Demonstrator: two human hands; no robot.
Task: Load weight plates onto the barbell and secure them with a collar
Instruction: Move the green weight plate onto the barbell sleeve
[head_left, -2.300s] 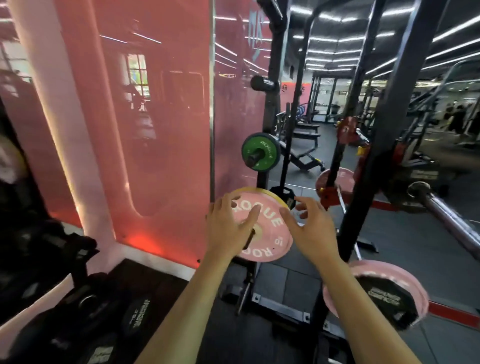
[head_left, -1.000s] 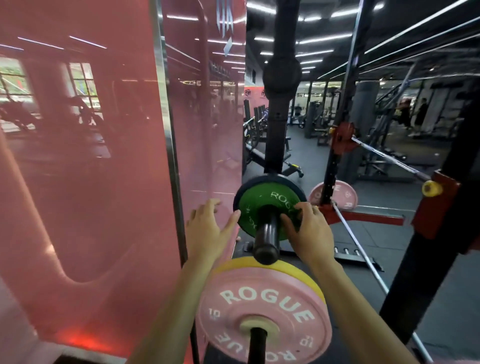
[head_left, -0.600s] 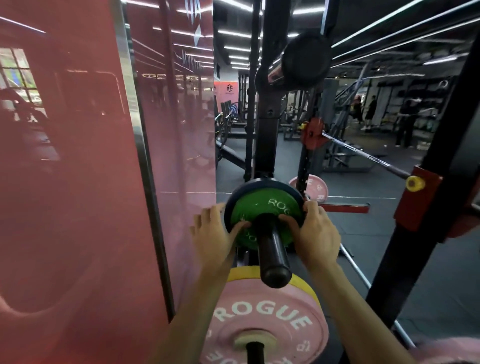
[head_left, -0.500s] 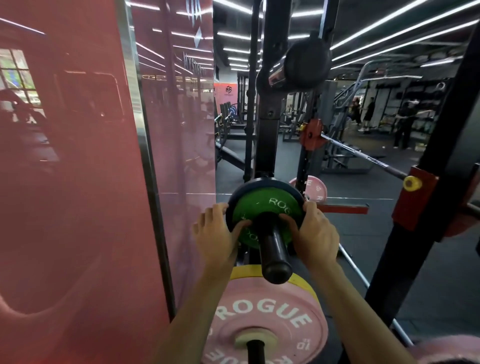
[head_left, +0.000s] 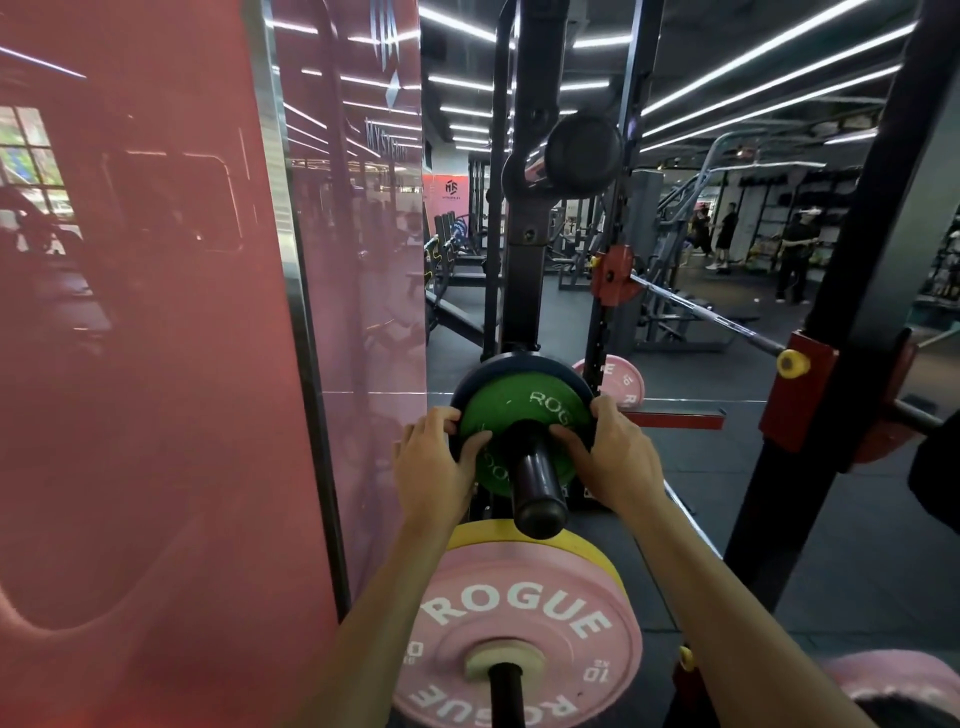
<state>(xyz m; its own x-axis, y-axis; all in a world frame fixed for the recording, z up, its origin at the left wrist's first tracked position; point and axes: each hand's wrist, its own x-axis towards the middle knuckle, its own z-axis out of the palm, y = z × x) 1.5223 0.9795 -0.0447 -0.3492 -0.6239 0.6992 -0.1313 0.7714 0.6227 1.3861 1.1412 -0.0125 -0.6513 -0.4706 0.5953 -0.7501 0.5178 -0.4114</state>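
A small green Rogue plate (head_left: 522, 415) sits on a black storage peg (head_left: 537, 488) of the rack, with a dark blue plate (head_left: 519, 364) right behind it. My left hand (head_left: 434, 462) grips the green plate's left rim and my right hand (head_left: 610, 457) grips its right rim. Below, a pink 10 kg Rogue plate (head_left: 519, 639) hangs on a lower peg in front of a yellow plate (head_left: 582, 545). A bare barbell (head_left: 711, 317) rests across the rack at the right.
A glossy red wall panel (head_left: 156, 364) stands close on the left. A black rack upright (head_left: 831, 338) with a red hook (head_left: 800, 395) rises at the right. Another pink plate (head_left: 621, 382) hangs behind, and one (head_left: 883, 686) sits at the bottom right. People stand far back.
My hands left the pink plate, rose to the green plate and closed on its two rims. Over the last half second they shifted only slightly.
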